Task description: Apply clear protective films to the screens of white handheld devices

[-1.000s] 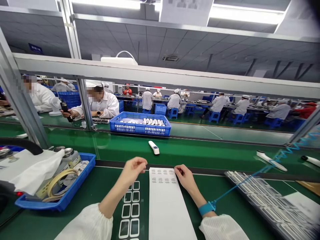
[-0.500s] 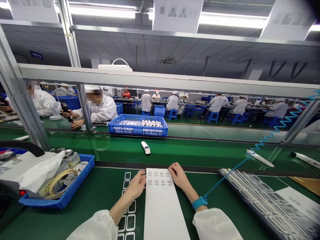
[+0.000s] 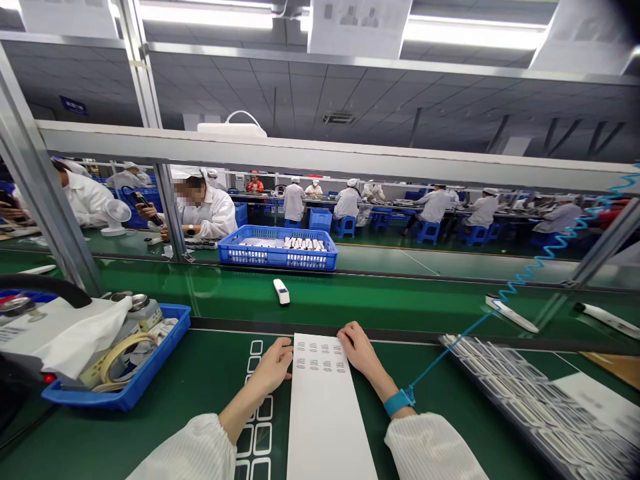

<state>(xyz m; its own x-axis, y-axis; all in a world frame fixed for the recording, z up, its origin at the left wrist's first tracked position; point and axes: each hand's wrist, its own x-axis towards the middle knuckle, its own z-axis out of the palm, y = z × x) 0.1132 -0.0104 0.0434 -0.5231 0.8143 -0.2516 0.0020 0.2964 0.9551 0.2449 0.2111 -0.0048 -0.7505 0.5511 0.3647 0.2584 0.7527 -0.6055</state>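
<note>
Left hand: The left hand [image 3: 270, 368] is resting palm-down on the tabletop [image 3: 200, 363], with its fingertips reaching the sheet's left edge.

Right hand: The right hand [image 3: 363, 351] is curving over the sheet's upper right corner. A blue wrist strap [image 3: 399, 403] is encircling the wrist, and a blue cord [image 3: 453, 355] is running from it toward 2 o'clock.

Grip: Both hands are at the sheet, with the fingers of each close together. The view is not showing whether either grip is clamped on the sheet, so this cannot be told.

Sheet: The white sheet [image 3: 325, 417] is lying flat at 6 o'clock, with rows of small print near its far end.

Surroundings: A blue tray [image 3: 100, 400] holding a tape roll [image 3: 120, 353] is sitting at 8 o'clock. A black tray [image 3: 490, 400] of white frames [image 3: 530, 393] is sitting at 4 o'clock. A white handheld device [image 3: 281, 291] is lying on the conveyor belt [image 3: 350, 300] at 12 o'clock.

Risks: Uneven hand pressure could skew or crease the sheet. A sideways arm movement could pull the cord taut above the black tray, catching the frames and disturbing them.
</note>
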